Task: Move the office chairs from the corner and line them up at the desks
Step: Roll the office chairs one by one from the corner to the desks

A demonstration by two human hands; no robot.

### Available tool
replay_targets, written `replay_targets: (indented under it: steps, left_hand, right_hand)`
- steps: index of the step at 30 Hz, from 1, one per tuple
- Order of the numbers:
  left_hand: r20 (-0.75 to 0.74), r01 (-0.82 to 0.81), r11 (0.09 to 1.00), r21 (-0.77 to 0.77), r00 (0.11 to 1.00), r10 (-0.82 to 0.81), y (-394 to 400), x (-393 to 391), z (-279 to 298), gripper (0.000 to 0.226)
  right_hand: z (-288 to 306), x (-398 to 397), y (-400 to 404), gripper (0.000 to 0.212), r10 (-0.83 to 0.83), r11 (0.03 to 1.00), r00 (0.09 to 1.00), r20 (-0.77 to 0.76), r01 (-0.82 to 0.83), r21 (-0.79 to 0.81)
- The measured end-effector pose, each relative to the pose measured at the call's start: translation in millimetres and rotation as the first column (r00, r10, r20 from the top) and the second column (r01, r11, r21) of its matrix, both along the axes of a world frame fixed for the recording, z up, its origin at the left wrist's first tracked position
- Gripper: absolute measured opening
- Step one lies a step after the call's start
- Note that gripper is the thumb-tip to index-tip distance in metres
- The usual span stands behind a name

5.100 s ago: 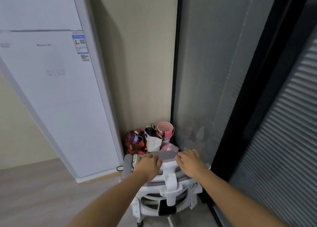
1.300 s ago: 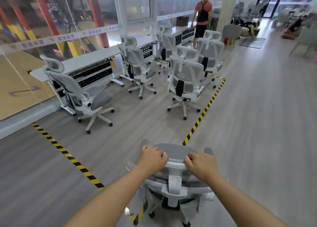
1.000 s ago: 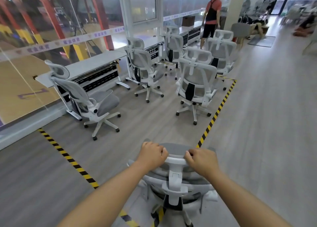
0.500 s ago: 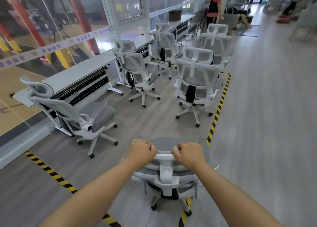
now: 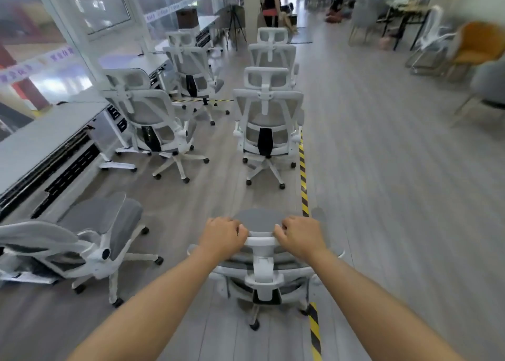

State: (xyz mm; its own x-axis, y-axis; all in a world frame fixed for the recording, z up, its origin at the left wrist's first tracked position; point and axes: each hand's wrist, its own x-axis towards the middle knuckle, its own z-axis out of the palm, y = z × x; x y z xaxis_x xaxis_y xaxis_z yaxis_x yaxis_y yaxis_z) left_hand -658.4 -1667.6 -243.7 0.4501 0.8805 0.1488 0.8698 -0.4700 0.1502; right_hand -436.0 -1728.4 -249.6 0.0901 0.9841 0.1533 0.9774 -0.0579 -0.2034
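A white-framed office chair with grey mesh [image 5: 263, 272] stands right in front of me, its back toward me. My left hand [image 5: 222, 236] and my right hand [image 5: 299, 236] both grip the top of its headrest. Ahead stands another chair [image 5: 269, 123] beside the yellow-black floor tape [image 5: 302, 169]. A further chair [image 5: 153, 125] sits at the long white desk [image 5: 41, 139] on the left. A reclined chair [image 5: 76, 246] is at my near left by the desk.
Two more chairs [image 5: 191, 68] [image 5: 273, 49] stand farther back. A person [image 5: 272, 0] stands by a pillar at the far end. An orange chair [image 5: 475, 49] and grey seats line the right side. Open wooden floor [image 5: 382, 183] lies to the right of the tape.
I have rolled the chair from the corner out into the room and forward along the tape; the view has turned right, so the desk row now runs along my left.
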Motion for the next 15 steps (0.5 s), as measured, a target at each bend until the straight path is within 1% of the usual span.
replay_targets:
  steps: [3, 5, 11, 15]
  left_hand:
    - [0.034, 0.025, 1.0, 0.011, 0.999, -0.025, 16.2, -16.7, -1.7, 0.041]
    - [0.051, 0.038, 0.999, 0.005, 0.998, -0.039, 25.6, -23.4, -2.8, 0.038]
    - [-0.022, 0.06, 0.998, -0.003, 0.998, -0.06, 44.7, -30.1, -0.3, 0.052]
    - [-0.048, 0.056, 0.998, -0.004, 0.997, -0.056, 52.8, -36.7, 2.1, 0.047]
  right_hand:
    - [-0.3, -19.1, 5.0, 0.049, -0.035, 0.999, 0.999, 0.002, 0.034, 0.018]
    - [-0.7, -26.4, 10.1, 0.049, -0.04, 0.999, 0.999, 0.005, 0.04, 0.031]
    - [3.6, -33.8, 25.9, 0.046, -0.022, 0.996, 0.999, -0.032, 0.024, 0.082]
    - [3.9, -40.9, 36.0, 0.048, -0.029, 0.998, 0.999, -0.023, 0.03, 0.051]
